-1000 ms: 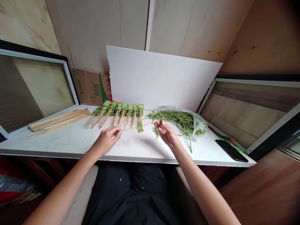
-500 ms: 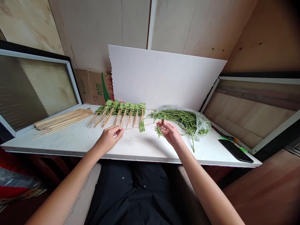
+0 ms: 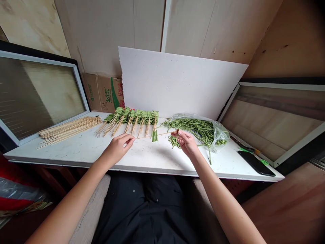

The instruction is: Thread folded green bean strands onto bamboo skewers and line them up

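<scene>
A thin bamboo skewer [image 3: 165, 134] runs nearly level above the table between my two hands. Several short green bean pieces [image 3: 154, 136] sit side by side across its middle. My left hand [image 3: 118, 148] is closed in a pinch on the skewer's left end. At the other end, my right hand [image 3: 188, 142] pinches a short bean piece [image 3: 179, 128] against the skewer tip; whether the tip is through it I cannot tell. Just beyond are rows of finished bean skewers [image 3: 142, 117], their bare sticks pointing toward me. Cut bean pieces [image 3: 174, 141] lie behind my right hand.
Loose skewers [image 3: 68, 130] lie at the left of the white table [image 3: 86, 154]. Long green beans [image 3: 200, 127] spill from a clear plastic bag [image 3: 220, 135] on the right. Farther right lie a black phone [image 3: 256, 163] and green-handled scissors [image 3: 264, 162]. A white board [image 3: 177, 83] stands behind.
The camera view has shifted slightly. Both hands keep their hold on the skewer, and the bean piece stays at its right end with hardly any visible movement.
</scene>
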Motion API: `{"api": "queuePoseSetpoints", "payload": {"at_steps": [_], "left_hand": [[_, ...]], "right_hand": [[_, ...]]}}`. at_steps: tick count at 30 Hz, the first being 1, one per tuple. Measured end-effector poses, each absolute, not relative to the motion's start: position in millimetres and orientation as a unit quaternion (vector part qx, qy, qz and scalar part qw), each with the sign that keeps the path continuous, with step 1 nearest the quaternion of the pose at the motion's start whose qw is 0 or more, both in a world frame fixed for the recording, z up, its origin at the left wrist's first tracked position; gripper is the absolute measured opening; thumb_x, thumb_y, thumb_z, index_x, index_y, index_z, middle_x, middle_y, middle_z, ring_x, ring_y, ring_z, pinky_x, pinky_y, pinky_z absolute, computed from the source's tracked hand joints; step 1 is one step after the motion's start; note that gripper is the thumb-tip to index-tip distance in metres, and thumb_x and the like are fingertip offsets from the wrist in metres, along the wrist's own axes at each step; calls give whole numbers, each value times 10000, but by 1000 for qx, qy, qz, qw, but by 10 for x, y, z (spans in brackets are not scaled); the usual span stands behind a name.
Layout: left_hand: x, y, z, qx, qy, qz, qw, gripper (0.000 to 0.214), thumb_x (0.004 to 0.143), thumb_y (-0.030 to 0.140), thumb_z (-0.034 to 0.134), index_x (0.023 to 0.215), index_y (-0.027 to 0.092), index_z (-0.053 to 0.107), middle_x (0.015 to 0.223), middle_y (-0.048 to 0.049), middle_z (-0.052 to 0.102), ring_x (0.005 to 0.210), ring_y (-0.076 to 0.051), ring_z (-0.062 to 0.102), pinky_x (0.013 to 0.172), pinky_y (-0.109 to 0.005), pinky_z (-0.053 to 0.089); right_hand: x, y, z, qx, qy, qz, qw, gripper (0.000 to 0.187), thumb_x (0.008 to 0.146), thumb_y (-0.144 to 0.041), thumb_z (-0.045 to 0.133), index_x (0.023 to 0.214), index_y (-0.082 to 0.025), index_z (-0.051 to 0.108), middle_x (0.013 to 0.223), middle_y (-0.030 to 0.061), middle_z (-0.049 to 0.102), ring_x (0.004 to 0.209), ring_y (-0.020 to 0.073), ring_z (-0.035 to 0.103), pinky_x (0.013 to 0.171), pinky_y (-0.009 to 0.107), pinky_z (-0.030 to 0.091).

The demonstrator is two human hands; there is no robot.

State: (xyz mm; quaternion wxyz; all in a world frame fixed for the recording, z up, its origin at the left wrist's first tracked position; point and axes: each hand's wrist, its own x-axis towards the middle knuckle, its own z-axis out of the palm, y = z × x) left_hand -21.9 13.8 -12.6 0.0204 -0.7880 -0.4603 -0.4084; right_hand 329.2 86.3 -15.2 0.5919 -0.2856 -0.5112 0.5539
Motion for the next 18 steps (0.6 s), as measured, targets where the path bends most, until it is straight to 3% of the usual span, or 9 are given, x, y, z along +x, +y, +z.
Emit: {"api": "queuePoseSetpoints", "payload": {"at_steps": [5, 11, 18], "left_hand": [[-207, 115, -115, -792, -459, -402, 18, 296, 1073, 379, 488, 998, 205, 715, 933, -57, 723, 768, -175, 629, 723, -278, 457], [-188, 98, -92, -790, -467, -396, 22, 277, 1069, 356, 498, 984, 199, 709, 895, -48, 697, 771, -175, 622, 727, -280, 445], [-182, 49, -16, -787, -464, -405, 42, 260, 1071, 331, 499, 986, 200, 706, 910, -47, 698, 813, -185, 641, 765, -295, 451]], "right_hand": [[3294, 851, -143, -288, -522, 544, 590, 293, 744, -466, 933, 905, -240, 838, 1037, 82, 831, 1125, 274, 752, 673, 261, 551], [3279, 864, -171, -290, -532, 537, 588, 293, 770, -486, 910, 911, -238, 841, 1080, 103, 833, 1178, 295, 740, 919, 359, 562], [3277, 837, -137, -299, -536, 532, 583, 317, 746, -497, 925, 918, -245, 839, 1080, 105, 832, 1190, 309, 734, 903, 378, 571]]}}
